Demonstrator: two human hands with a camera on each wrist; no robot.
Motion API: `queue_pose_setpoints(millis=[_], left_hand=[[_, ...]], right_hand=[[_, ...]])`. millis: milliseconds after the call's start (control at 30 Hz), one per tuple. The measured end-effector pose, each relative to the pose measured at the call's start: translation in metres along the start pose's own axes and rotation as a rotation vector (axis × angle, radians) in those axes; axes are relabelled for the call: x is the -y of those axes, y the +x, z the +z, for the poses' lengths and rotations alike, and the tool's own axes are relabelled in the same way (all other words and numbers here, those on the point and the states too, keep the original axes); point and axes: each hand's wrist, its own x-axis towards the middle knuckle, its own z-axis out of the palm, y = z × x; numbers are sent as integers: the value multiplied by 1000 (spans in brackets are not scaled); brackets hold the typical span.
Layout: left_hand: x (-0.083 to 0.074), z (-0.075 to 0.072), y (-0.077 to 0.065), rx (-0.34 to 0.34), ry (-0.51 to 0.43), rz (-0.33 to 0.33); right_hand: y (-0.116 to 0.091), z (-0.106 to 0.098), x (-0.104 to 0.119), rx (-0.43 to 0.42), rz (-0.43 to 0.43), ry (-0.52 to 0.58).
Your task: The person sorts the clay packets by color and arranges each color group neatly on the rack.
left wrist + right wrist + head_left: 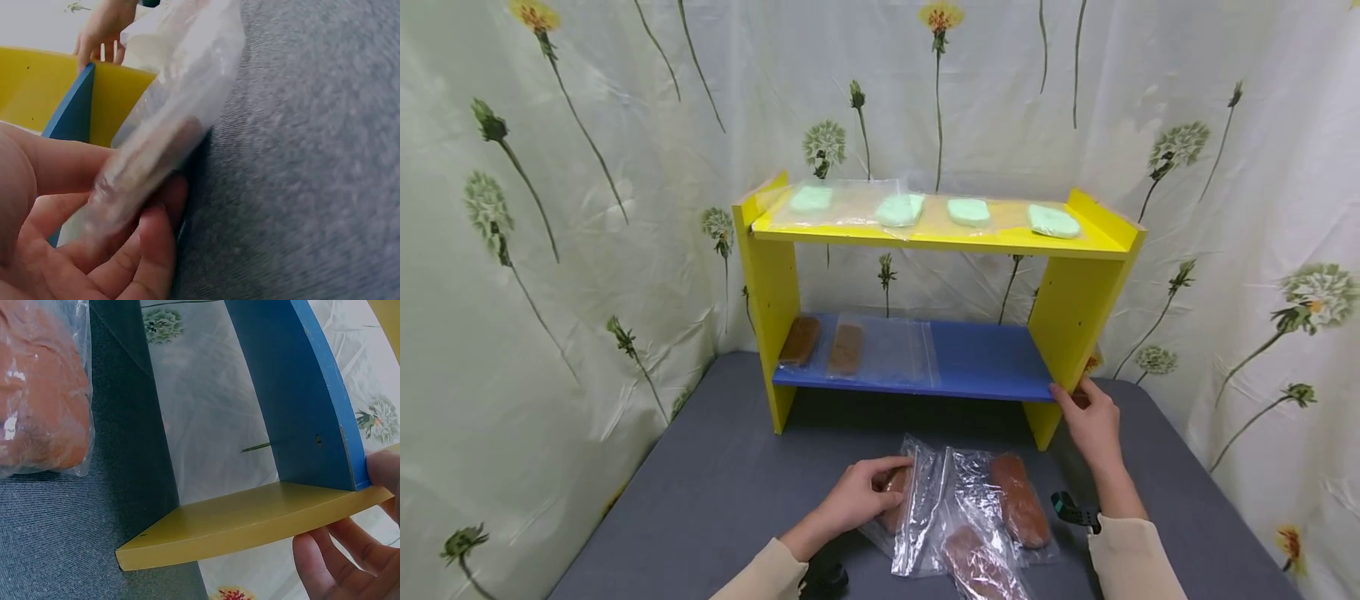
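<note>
My left hand [850, 500] grips a clear zip bag holding a brown clay-like slab [893, 500], thumb on one side and fingers on the other. In the left wrist view the bagged slab [147, 159] is tilted on edge above the grey cloth. My right hand [1093, 425] holds the right side panel [1075, 308] of a small yellow and blue shelf unit. Its thumb is at the corner of the blue shelf [306, 394], with fingers behind the yellow panel [219, 540]. Two more bagged brown slabs, one upper [1021, 500] and one lower [977, 558], lie between my hands.
Several bagged pale green pieces [968, 212] lie along the yellow top shelf [925, 237]. On the blue shelf's left side are two bagged brown slabs [846, 350]. The unit stands on a grey cloth-covered table [700, 500], before a flowered curtain [647, 167].
</note>
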Motion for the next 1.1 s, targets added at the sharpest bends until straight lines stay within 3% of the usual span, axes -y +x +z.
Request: queue_pose_setpoints(millis=[233, 600, 933, 1100], left_hand=[[-6, -10, -1, -27, -32, 56], [-28, -30, -4, -75, -45, 107], [-41, -31, 2, -82, -74, 161], [-58, -28, 6, -61, -64, 185]], right_hand=[[-1, 0, -1, 1, 3, 3], [0, 2, 2, -1, 22, -10], [2, 2, -1, 6, 17, 0], [2, 2, -2, 5, 13, -3]])
